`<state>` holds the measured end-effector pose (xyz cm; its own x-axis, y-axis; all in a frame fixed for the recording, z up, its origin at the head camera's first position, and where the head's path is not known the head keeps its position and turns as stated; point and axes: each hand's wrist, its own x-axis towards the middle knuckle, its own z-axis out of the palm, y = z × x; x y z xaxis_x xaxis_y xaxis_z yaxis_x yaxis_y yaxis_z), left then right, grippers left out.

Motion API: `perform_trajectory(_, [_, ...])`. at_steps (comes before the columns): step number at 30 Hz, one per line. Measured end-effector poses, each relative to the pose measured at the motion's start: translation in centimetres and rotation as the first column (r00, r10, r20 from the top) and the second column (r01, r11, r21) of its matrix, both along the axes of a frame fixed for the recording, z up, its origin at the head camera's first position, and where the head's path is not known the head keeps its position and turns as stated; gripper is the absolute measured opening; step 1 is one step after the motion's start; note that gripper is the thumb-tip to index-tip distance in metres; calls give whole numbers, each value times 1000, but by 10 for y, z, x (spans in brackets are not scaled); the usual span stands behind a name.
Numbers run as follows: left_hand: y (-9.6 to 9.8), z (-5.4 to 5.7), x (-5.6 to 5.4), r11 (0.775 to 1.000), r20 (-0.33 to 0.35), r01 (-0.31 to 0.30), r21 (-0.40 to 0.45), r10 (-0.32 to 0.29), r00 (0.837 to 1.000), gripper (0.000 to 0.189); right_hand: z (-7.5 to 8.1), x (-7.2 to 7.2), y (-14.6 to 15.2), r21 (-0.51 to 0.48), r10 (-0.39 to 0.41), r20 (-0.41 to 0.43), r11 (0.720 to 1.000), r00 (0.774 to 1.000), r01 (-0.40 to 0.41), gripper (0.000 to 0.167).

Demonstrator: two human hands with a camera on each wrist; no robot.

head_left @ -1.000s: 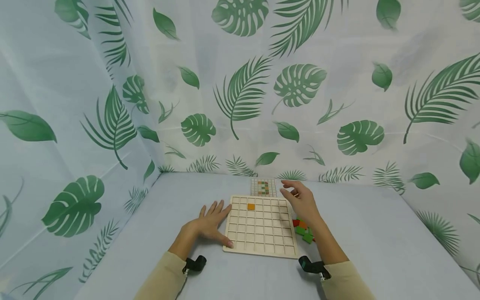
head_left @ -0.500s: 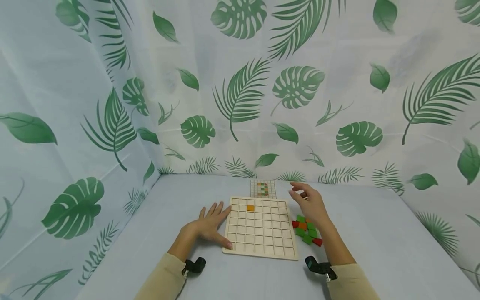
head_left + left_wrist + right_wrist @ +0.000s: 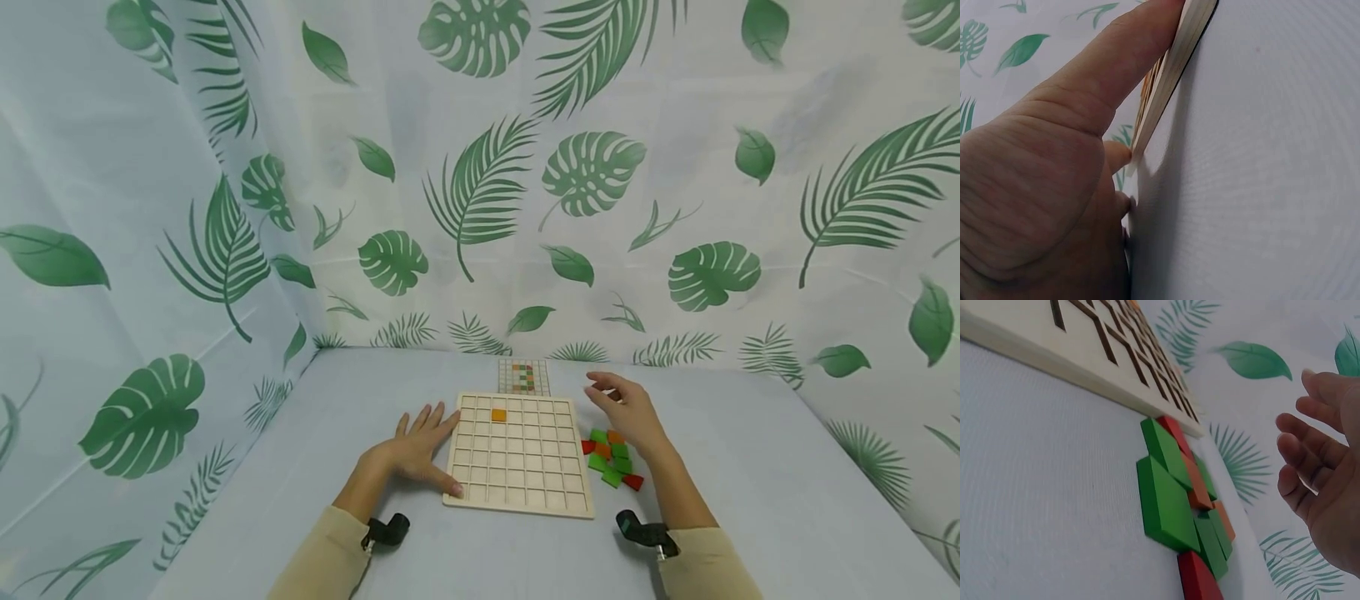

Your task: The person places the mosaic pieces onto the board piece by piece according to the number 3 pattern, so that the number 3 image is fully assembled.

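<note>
A pale wooden grid board [image 3: 517, 454] lies in front of me with one orange tile [image 3: 498, 415] in a cell near its far left corner. My left hand [image 3: 415, 454] rests at the board's left side, fingers spread, thumb [image 3: 1119, 53] on the near corner and index fingertip at the edge farther up. Beyond the board's right edge, my right hand [image 3: 630, 412] is raised with its fingers loosely bent and nothing in them. Below it lies a loose cluster of green tiles [image 3: 1169, 503], red tiles [image 3: 1199, 578] and orange tiles [image 3: 1197, 481], close to the board's right side.
A small grid card [image 3: 523, 377] with a printed green and orange pattern lies behind the board. White tablecloth [image 3: 480, 558] covers the table, and a leaf-print curtain [image 3: 480, 167] hangs at the back and left. Each wrist carries a black camera [image 3: 387, 530].
My right hand has drawn back to the right, away from the card and the board's far right corner, uncovering more of the tile cluster. The left hand stays in place.
</note>
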<state>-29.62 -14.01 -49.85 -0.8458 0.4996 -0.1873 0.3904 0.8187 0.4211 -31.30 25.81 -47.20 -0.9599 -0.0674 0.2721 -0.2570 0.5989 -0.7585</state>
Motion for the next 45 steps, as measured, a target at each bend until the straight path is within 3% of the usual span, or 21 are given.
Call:
perform_trajectory(10, [0, -2, -1, 1000, 6, 2, -2, -2, 1000, 136, -14, 0, 15, 99, 37, 123, 994, 992, -49, 42])
perform_trajectory(17, [-1, -2, -2, 1000, 1, 13, 16, -13, 1000, 135, -12, 1, 15, 128, 80, 163, 986, 983, -102, 35])
perform_trajectory(25, [-1, -1, -1, 1000, 2, 7, 23, -7, 1000, 134, -16, 0, 17, 190, 41, 265, 977, 963, -94, 27])
perform_trajectory(45, [0, 0, -1, 1000, 2, -4, 2, 4, 1000, 132, -15, 1, 16, 242, 43, 305, 963, 952, -121, 21])
